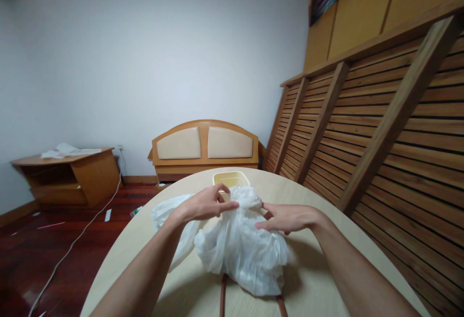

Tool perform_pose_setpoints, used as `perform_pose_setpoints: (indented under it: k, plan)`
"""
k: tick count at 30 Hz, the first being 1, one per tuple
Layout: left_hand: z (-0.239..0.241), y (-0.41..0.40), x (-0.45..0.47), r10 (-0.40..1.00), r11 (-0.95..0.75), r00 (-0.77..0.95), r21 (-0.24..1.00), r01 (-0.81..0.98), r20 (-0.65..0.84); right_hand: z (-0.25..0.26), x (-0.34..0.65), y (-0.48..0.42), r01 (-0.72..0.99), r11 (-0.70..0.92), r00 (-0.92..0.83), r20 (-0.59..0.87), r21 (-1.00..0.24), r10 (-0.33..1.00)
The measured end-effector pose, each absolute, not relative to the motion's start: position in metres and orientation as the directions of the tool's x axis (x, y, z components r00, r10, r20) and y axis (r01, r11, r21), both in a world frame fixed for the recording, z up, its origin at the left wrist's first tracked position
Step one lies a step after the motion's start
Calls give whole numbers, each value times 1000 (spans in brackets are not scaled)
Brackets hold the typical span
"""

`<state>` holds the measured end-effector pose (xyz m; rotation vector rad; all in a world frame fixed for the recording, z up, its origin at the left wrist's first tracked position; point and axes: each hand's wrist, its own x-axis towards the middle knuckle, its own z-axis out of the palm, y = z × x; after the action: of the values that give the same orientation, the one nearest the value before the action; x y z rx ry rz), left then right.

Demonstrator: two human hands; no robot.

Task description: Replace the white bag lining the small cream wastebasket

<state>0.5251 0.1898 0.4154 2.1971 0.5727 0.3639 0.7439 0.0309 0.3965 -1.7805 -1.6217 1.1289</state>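
A crumpled white plastic bag (241,249) sits bunched up on the round pale table, its contents hidden. My left hand (208,202) reaches to the upper left of the bag, fingers bent and apart from the thumb, whose tip touches the plastic. On the other side, my right hand (292,218) rests against the bag with its fingers spread. Behind the bag stands a pale yellow plastic container (232,177), partly covered by it and by my left fingers. More loose white plastic (168,210) lies left of the bag, partly behind my left wrist.
The round table (130,268) has two brown strips (222,297) near its front. Beyond it stands a wooden headboard (205,128). A slatted wooden frame (362,152) leans at the right. On the left are a low cabinet (96,177) and a white cable (78,239) across the floor.
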Motion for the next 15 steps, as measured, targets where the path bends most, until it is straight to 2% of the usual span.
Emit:
perform_pose_setpoints:
  k: [2, 5, 8, 13, 15]
  plan:
    - [415, 186, 518, 430, -621, 902, 718, 314, -22, 395, 735, 35, 616, -180, -88, -294, -767, 952]
    - [412, 180, 516, 367, -675, 930, 681, 283, -22, 398, 724, 39, 613, -160, -111, -285, -774, 952]
    - [403, 172, 524, 288, -709, 956, 682, 179, 48, 405, 718, 38, 528, -84, -139, -184, -845, 973]
    - [391, 163, 544, 47, -709, 968, 690, -142, 247, 413, 715, 36, 348, 93, -186, 29, -933, 982]
    - [393, 164, 549, 61, -689, 951, 702, -179, 302, 414, 717, 37, 319, 158, -152, 114, -934, 982]
